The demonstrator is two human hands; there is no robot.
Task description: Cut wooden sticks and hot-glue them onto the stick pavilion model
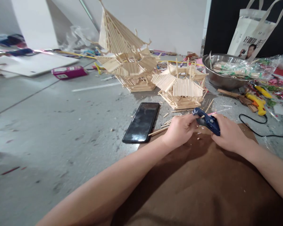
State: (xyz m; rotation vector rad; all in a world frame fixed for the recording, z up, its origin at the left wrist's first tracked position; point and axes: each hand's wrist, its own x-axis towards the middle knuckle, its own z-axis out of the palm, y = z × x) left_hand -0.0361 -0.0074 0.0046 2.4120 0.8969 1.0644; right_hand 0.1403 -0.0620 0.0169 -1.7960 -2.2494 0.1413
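Observation:
Dark blue handled cutters [210, 124] are gripped in my right hand [229, 131], their head pointing left and away from me. My left hand [181, 129] is closed close to the cutter head, pinching a thin wooden stick [202, 117] whose end shows at the jaws. Several loose wooden sticks [158, 130] lie on the floor beside my left hand. Just beyond my hands stands a low stick model [187, 88] with slanted roof panels. A taller stick pagoda [129, 67] with a pointed roof rises behind it, to the left.
A black phone [142, 121] lies left of my hands. To the right are a metal bowl [223, 81] with bagged sticks, a yellow glue gun [258, 103] with a black cord, and a white tote bag [251, 34]. A purple packet [69, 72] lies far left.

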